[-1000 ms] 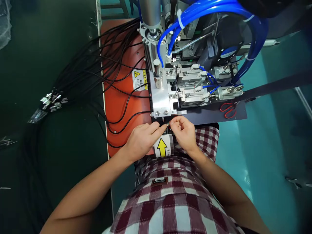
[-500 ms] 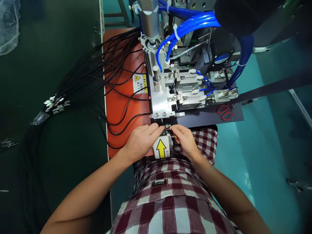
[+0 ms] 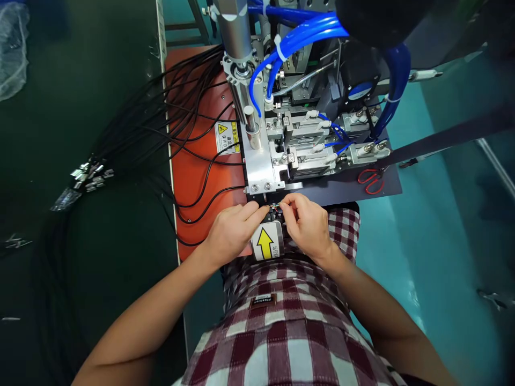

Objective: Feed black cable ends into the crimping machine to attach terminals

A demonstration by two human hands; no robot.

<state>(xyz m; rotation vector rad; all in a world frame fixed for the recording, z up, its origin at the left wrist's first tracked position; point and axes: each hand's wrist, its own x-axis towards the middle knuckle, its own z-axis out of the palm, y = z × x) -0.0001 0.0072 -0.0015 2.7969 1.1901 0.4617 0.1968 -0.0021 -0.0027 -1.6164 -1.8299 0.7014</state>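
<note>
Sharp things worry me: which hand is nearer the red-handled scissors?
Right. In the picture, the right hand is left of and below the scissors; the left hand is farther left.

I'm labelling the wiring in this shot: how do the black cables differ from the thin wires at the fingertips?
The black cables look uniformly dark, while the thin wires show several colours. The black cables run long and curving across the orange plate; only short lengths of the thin wires show, between the left hand and right hand. Both look slender.
</note>
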